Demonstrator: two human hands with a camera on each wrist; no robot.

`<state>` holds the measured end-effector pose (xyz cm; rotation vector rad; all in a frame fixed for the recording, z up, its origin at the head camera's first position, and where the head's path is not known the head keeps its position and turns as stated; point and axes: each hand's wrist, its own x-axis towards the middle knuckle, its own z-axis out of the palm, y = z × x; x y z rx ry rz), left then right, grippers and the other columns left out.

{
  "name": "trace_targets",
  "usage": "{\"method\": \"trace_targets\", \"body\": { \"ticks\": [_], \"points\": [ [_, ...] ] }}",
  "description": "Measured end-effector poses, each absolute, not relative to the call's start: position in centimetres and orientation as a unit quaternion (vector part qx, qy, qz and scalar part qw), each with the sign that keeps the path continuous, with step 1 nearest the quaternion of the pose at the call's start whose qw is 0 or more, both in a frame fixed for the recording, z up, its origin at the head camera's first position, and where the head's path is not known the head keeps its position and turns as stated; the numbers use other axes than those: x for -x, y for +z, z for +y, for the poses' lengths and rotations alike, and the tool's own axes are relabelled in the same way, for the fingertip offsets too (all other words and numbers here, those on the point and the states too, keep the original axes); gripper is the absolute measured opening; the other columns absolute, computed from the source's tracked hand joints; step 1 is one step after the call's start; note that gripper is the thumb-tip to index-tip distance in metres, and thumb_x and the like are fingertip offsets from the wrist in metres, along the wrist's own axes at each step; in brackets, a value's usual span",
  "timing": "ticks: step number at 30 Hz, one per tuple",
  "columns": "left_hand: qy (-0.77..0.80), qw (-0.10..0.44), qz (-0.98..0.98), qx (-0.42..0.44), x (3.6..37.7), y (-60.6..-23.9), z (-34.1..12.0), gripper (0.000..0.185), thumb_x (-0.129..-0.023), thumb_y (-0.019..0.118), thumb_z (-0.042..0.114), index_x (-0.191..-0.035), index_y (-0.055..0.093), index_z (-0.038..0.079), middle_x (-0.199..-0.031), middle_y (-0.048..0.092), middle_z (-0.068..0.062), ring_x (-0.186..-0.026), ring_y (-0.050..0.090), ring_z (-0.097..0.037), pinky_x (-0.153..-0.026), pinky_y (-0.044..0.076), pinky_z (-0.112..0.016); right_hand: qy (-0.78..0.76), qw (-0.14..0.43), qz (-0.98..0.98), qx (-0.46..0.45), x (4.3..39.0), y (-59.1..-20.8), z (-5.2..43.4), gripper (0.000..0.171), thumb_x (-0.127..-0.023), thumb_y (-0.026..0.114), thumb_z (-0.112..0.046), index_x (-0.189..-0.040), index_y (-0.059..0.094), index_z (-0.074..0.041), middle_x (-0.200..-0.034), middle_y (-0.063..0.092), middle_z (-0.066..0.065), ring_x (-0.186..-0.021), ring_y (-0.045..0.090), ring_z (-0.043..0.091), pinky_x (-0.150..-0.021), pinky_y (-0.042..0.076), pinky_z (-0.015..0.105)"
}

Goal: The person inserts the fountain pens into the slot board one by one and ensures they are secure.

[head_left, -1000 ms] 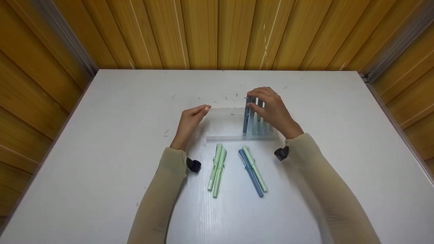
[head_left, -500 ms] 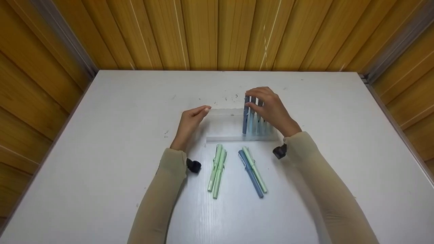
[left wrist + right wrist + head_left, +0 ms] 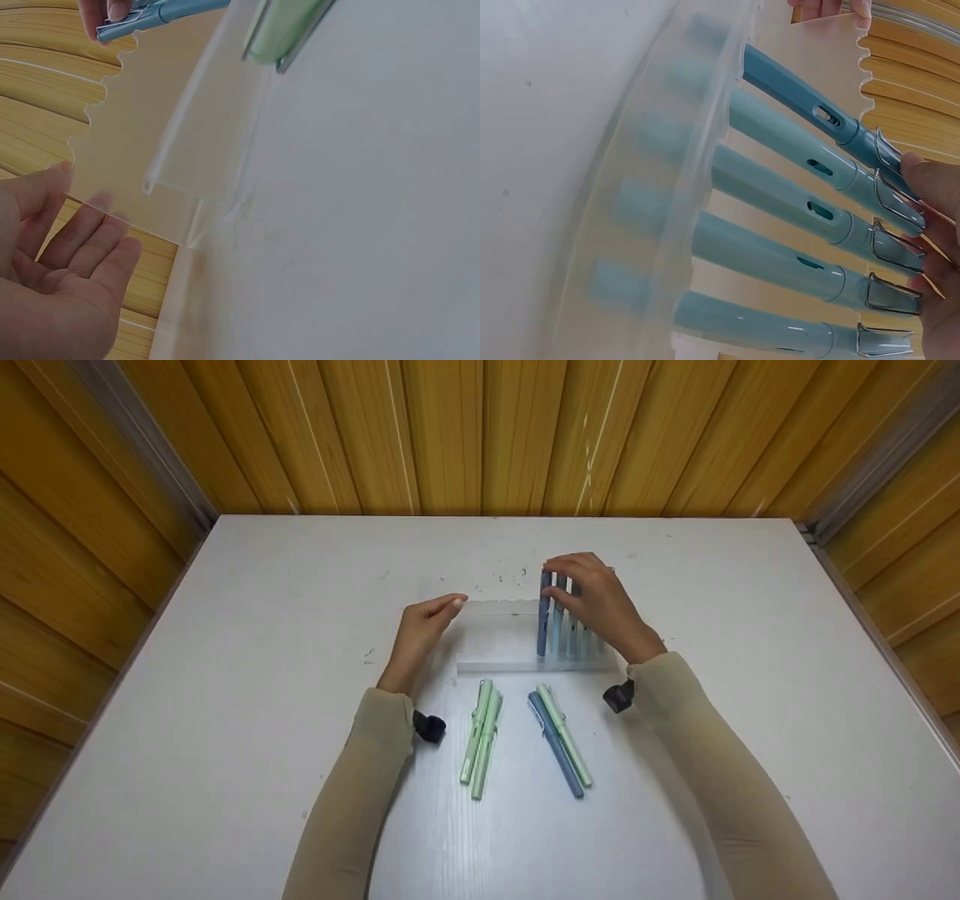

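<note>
I see the left hand (image 3: 418, 636) pinching the stand (image 3: 491, 634) at its top left corner, the remaining fingers loosely curled by the side edge; my guess is that this steadies a light thing while the other end is worked on. The stand sits well in from the far edge of the table (image 3: 225, 660), roughly midway between its left and right edges.

The right hand (image 3: 604, 604) pinches the dark pen (image 3: 543, 622) near its clip end, thumb opposite fingers. That pen stands near upright, its lower end at the stand's front trough (image 3: 495, 667); the high hold probably keeps fingers clear of the trough. Four teal pens (image 3: 772, 184) stand between it and the stand's right edge, clips up, and I take the scalloped top edge to be what spaces them.

On the table, off the stand's front edge, two green pens (image 3: 485, 750) lie side by side; rightward, a blue pen (image 3: 556, 746) lies against another green pen (image 3: 564, 735). All their clip ends point standward, likely for easy grasping.
</note>
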<state>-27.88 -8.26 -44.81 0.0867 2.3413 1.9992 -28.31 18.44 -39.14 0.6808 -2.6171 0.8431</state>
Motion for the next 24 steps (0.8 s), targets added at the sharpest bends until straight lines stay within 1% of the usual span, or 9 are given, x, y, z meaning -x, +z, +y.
{"method": "trace_targets", "body": {
  "ticks": [7,13,17,22,24],
  "points": [
    [0.647,0.032,0.761,-0.029,27.9,-44.7,-8.3,0.033,-0.095,0.061,0.035,-0.119,0.069,0.015,-0.129,0.064,-0.002,-0.127,0.054,-0.016,-0.108,0.041,-0.034,0.330,0.170,-0.895,-0.246,27.8,-39.2,18.8,0.038,-0.086,0.072,-0.011,-0.123,0.064,-0.005,-0.127,0.062,0.010,-0.123,0.053,0.025,-0.104,0.045,0.041],
    [0.647,0.030,0.762,-0.028,27.9,-44.7,-8.3,0.033,-0.095,0.061,0.035,-0.119,0.069,0.015,-0.129,0.064,-0.002,-0.127,0.053,-0.016,-0.108,0.041,-0.034,0.350,0.187,-0.883,-0.252,27.1,-39.0,18.8,0.031,-0.087,0.071,-0.011,-0.118,0.068,-0.006,-0.119,0.066,0.009,-0.115,0.058,0.023,-0.101,0.048,0.040],
    [0.649,0.031,0.759,-0.030,27.9,-44.8,-8.3,0.033,-0.094,0.061,0.036,-0.119,0.069,0.016,-0.130,0.063,-0.001,-0.128,0.053,-0.016,-0.109,0.041,-0.035,0.368,0.197,-0.872,-0.257,26.6,-39.0,18.8,0.027,-0.087,0.071,-0.010,-0.113,0.069,-0.004,-0.115,0.068,0.010,-0.111,0.062,0.024,-0.099,0.048,0.040],
    [0.659,0.035,0.750,-0.034,27.9,-45.0,-8.3,0.034,-0.093,0.062,0.038,-0.119,0.069,0.017,-0.130,0.063,-0.002,-0.128,0.052,-0.016,-0.109,0.040,-0.036,0.376,0.197,-0.868,-0.257,25.9,-39.3,19.0,0.027,-0.086,0.073,-0.010,-0.111,0.070,-0.003,-0.113,0.069,0.010,-0.110,0.063,0.023,-0.097,0.050,0.039],
    [0.660,0.033,0.750,-0.035,27.9,-45.0,-8.3,0.034,-0.093,0.062,0.038,-0.119,0.069,0.016,-0.130,0.063,-0.002,-0.128,0.052,-0.015,-0.109,0.040,-0.036,0.379,0.192,-0.868,-0.256,25.5,-39.4,19.1,0.026,-0.086,0.072,-0.011,-0.110,0.071,-0.003,-0.111,0.070,0.009,-0.106,0.064,0.021,-0.094,0.052,0.036]
  ]
}}
